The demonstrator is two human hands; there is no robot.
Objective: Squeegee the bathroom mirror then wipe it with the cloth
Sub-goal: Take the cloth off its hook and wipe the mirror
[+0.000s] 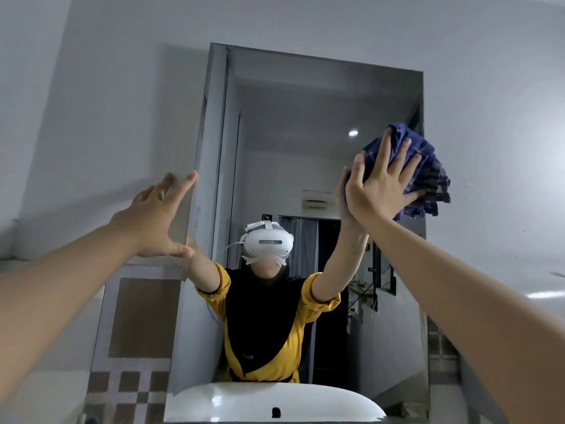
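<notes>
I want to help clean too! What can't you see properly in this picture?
- Head view: the middle of the cloth, covered by the right hand pressing it.
- Head view: part of the right edge of the mirror, behind the cloth.
- Head view: streaks or drops on the mirror, too faint to tell.
- Squeegee: nowhere in the head view.

Pressed cloth [428,169] to the mirror [305,123] under the right hand [382,188], near its right edge; set left hand [153,218] on its left edge, lower than the right.
</notes>
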